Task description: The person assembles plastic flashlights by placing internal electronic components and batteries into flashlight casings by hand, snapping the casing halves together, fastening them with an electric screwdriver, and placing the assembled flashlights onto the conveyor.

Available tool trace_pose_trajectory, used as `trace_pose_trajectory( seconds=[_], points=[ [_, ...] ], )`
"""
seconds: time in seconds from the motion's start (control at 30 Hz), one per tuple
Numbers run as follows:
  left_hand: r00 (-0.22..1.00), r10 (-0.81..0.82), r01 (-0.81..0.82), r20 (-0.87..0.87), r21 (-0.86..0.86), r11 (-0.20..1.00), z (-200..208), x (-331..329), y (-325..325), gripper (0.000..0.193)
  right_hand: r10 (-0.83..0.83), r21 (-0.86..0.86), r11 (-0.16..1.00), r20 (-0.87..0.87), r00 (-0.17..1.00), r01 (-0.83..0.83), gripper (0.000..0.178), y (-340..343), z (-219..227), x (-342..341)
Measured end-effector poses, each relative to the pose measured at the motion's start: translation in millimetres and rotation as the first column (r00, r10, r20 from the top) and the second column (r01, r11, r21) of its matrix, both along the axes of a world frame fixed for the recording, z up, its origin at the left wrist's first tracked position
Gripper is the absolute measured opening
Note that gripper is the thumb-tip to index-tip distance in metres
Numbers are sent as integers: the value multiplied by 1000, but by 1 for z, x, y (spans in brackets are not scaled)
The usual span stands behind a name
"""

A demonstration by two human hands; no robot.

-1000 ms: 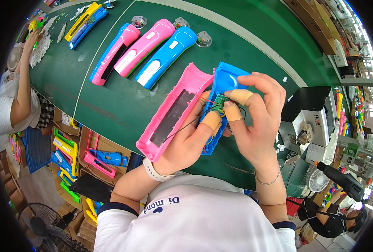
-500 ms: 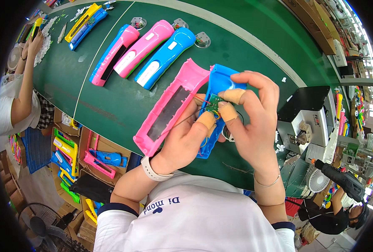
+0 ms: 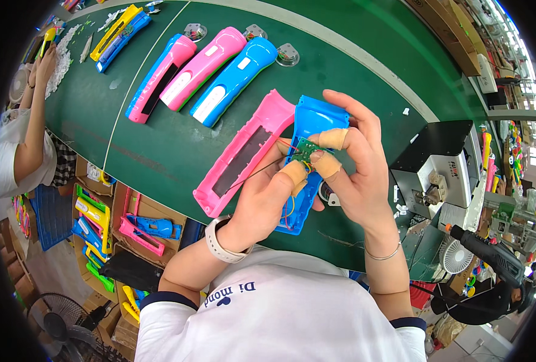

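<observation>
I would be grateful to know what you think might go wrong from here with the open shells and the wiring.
First, a thin dark wire stretches across the pink shell toward the circuit board, so moving that shell away might tug a connection loose. Second, the right grip holds the small board between taped fingertips above the blue shell; the tape may dull the feel, so the board could slip.

Left hand and right hand close together, fingers bent, both thumbs and right index finger wrapped; forearms angled inward from below.
</observation>
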State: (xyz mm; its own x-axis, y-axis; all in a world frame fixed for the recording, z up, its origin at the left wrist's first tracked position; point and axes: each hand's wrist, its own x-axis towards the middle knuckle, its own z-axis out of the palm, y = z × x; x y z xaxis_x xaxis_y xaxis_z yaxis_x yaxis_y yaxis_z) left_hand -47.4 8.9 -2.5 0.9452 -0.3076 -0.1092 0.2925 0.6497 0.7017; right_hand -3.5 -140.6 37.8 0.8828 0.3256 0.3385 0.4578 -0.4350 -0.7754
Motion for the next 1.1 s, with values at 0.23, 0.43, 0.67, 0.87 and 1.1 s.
trace_pose_trajectory(
  seconds=[0.23,0.43,0.67,0.87,1.1],
  points=[
    [996,-83,82,12,39,996,10,7,5,33,55,-21,998,22,998,-54,15,-9,3,9],
    [989,-129,136,-69,106,985,18,8,5,30,103,69,993,-60,993,-99,15,-11,-1,8],
    [994,-74,77,-79,45,996,15,2,-1,30,129,30,991,24,991,-129,16,-6,-1,2],
    [982,-169,175,-82,73,982,22,7,6,29,108,69,992,-78,991,-102,15,-14,5,3],
    [988,-136,142,-71,84,986,25,7,1,25,118,3,993,-47,992,-118,15,-15,8,5]
  ],
)
